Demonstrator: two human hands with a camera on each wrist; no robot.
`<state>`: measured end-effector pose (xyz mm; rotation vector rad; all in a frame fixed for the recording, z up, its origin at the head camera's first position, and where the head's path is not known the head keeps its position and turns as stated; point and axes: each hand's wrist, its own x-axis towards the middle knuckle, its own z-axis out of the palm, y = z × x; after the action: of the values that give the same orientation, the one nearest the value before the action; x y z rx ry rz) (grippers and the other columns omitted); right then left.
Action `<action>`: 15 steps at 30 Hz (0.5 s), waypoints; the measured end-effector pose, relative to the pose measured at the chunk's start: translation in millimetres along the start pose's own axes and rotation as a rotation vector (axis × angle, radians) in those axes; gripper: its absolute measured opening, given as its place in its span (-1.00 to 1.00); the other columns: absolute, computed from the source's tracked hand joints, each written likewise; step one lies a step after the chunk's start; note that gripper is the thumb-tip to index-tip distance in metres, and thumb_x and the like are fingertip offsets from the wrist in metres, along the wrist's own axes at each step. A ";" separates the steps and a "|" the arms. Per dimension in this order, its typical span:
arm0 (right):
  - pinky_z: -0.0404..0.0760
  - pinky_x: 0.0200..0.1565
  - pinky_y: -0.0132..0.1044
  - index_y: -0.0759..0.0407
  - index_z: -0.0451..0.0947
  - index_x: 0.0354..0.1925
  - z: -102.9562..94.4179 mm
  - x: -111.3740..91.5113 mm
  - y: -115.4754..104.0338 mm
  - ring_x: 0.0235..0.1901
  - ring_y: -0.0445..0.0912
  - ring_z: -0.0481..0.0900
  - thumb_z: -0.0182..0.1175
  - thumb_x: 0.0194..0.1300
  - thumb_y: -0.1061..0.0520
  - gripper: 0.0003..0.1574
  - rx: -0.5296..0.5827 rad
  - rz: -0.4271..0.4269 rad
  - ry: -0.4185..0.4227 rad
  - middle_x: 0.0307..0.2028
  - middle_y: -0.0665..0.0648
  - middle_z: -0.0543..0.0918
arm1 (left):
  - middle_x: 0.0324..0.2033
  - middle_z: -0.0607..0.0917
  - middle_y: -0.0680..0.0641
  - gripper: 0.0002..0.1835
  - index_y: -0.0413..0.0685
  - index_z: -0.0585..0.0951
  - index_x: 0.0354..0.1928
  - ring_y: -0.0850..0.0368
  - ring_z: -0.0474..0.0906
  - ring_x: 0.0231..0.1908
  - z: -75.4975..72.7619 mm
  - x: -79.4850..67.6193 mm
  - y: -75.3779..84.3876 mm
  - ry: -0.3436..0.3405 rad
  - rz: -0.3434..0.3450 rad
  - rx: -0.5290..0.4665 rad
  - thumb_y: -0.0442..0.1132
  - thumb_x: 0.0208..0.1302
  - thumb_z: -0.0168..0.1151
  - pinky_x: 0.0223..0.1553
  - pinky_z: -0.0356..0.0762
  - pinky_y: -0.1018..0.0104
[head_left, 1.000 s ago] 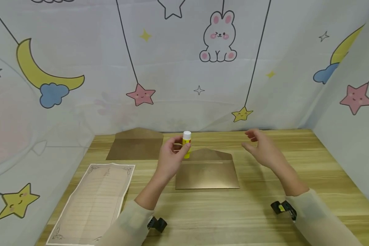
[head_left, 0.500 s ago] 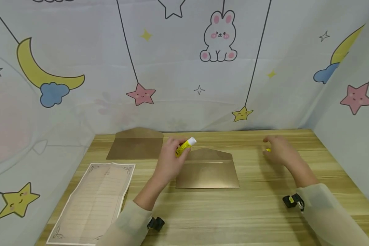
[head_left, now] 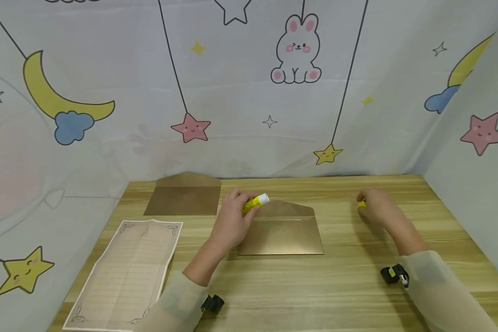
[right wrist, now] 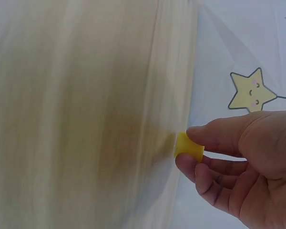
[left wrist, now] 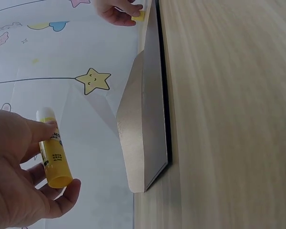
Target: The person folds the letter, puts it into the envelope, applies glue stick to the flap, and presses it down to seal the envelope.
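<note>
My left hand (head_left: 231,216) holds a yellow glue stick (head_left: 253,204) between thumb and fingers, tilted with its white end up to the right. In the left wrist view the glue stick (left wrist: 55,155) shows dark print along its barrel. Below and to the right of that hand lies a bronze envelope (head_left: 282,237), its pointed flap unfolded away from me. My right hand (head_left: 377,205), to the right of the envelope, pinches a small yellow cap (right wrist: 189,147) between thumb and fingertips, close over the table. In the head view the fingers hide most of the cap.
A second bronze envelope (head_left: 186,201) lies at the back left of the wooden table (head_left: 299,295). In front of it is a creased, lined sheet of letter paper (head_left: 124,272) with ornate corners. A printed cloth (head_left: 240,97) hangs right behind the table's far edge.
The glue stick has gone from upright to tilted and sunk slightly in my left hand. My right hand has moved right, its fingers closing from spread to a pinch on the yellow cap.
</note>
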<state>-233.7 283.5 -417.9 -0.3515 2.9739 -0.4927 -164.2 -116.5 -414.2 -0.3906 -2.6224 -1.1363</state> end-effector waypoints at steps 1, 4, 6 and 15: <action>0.61 0.00 0.27 0.56 0.56 0.09 -0.2 -0.8 -2.8 -0.02 0.38 0.62 0.30 0.41 0.30 -0.61 0.007 0.006 0.003 -0.02 0.51 0.65 | -0.12 0.57 -0.03 -0.67 -0.13 0.72 0.17 -0.02 0.43 -0.05 -0.1 -0.3 0.4 -0.005 -0.004 -0.003 -0.30 0.42 0.44 -0.07 0.57 0.15; 0.61 0.04 0.26 0.55 0.54 0.17 -1.9 -2.8 -17.0 0.04 0.38 0.61 0.29 0.47 0.22 -0.54 0.049 0.013 0.022 0.05 0.51 0.65 | -0.10 0.58 -0.03 -0.66 -0.13 0.71 0.20 -0.03 0.43 -0.02 -0.5 -1.1 1.8 -0.020 -0.018 -0.007 -0.32 0.43 0.43 -0.04 0.58 0.15; 0.63 0.05 0.24 0.52 0.53 0.21 -4.0 -3.8 -30.3 0.06 0.35 0.63 0.28 0.51 0.17 -0.51 0.102 0.007 0.039 0.08 0.48 0.65 | -0.07 0.59 -0.04 -0.66 -0.14 0.71 0.21 -0.03 0.44 0.00 -0.6 -1.4 2.5 -0.029 -0.024 -0.007 -0.32 0.44 0.42 -0.02 0.58 0.14; 0.74 -0.06 -0.13 0.32 0.60 0.19 -5.7 -7.0 -91.4 -0.02 0.10 0.70 0.36 0.49 0.16 -0.60 0.421 -0.116 0.118 0.01 0.25 0.72 | -0.02 0.64 -0.07 -0.66 -0.14 0.70 0.20 -0.04 0.50 0.01 0.5 -1.9 1.9 -0.025 0.009 0.031 -0.33 0.43 0.42 0.02 0.59 0.11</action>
<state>-208.7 202.8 -381.9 -0.4632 2.8608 -1.1623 -161.8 -115.1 -413.9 -0.4128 -2.6537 -1.0937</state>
